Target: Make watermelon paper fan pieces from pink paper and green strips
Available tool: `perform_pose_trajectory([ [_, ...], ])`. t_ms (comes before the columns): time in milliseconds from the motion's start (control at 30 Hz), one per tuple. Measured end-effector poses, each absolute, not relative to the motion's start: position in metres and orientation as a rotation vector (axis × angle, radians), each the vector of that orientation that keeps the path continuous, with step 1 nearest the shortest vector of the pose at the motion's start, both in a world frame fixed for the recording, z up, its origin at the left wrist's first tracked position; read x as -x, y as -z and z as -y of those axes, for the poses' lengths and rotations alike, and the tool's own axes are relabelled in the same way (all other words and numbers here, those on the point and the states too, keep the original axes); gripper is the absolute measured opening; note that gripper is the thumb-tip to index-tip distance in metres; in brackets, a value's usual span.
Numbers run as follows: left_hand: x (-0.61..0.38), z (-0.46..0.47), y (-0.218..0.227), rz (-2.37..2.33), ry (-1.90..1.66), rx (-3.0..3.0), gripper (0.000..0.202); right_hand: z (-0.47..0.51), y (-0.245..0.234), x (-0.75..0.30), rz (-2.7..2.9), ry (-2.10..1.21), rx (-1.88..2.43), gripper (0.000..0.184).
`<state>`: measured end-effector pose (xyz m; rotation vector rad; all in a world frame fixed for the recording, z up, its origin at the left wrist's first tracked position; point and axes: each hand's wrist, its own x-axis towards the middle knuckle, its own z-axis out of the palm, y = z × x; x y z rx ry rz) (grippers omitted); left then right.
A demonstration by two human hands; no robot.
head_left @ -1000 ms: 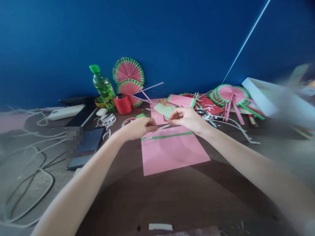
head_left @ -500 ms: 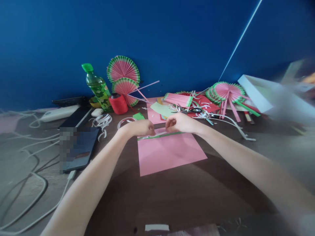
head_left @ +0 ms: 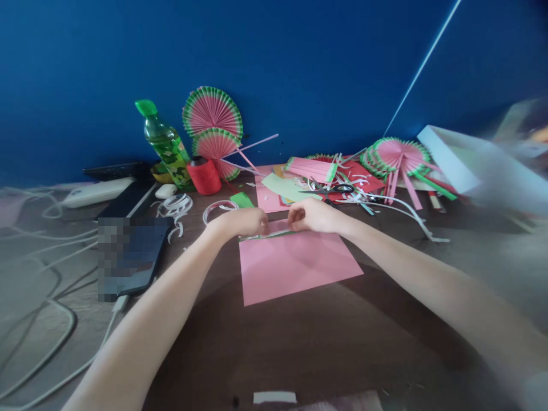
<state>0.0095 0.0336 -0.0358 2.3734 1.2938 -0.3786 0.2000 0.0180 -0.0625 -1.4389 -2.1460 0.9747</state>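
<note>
A sheet of pink paper point(head_left: 295, 262) lies on the dark brown table, its far edge raised in a narrow fold with green and white strips along it. My left hand point(head_left: 252, 221) is closed, fingers pinching the left part of that folded edge. Opposite it, my right hand point(head_left: 310, 216) pinches the same edge, thumb and fingers curled together. Between the two hands a short pink stretch of the fold shows. The fingertips are partly hidden behind the knuckles.
Behind the hands are scissors point(head_left: 342, 188), a light green paper piece point(head_left: 286, 187) and a pleated pink strip point(head_left: 311, 169). Pleated fans point(head_left: 214, 117) lean at the wall by a red thread spool point(head_left: 204, 176) and a green bottle point(head_left: 165, 142). Left lies a phone point(head_left: 139, 257) with cables.
The far edge of the pink paper has turned, so pink shows between my hands where a white strip and green border showed. Both hands stay nearly in place; the view shifts slightly.
</note>
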Motion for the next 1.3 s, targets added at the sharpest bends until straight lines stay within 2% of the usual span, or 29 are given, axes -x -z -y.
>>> perform_pose_trajectory([
  [533,-0.011,-0.036,0.041,-1.298,0.381,-2.366,0.025,-0.017,0.067,-0.200,2.100,-1.102,1.412,0.006],
  [1300,-0.016,-0.027,0.038,-1.348,0.381,-2.469,0.019,-0.015,0.067,-0.197,2.216,-0.882,1.493,0.007],
])
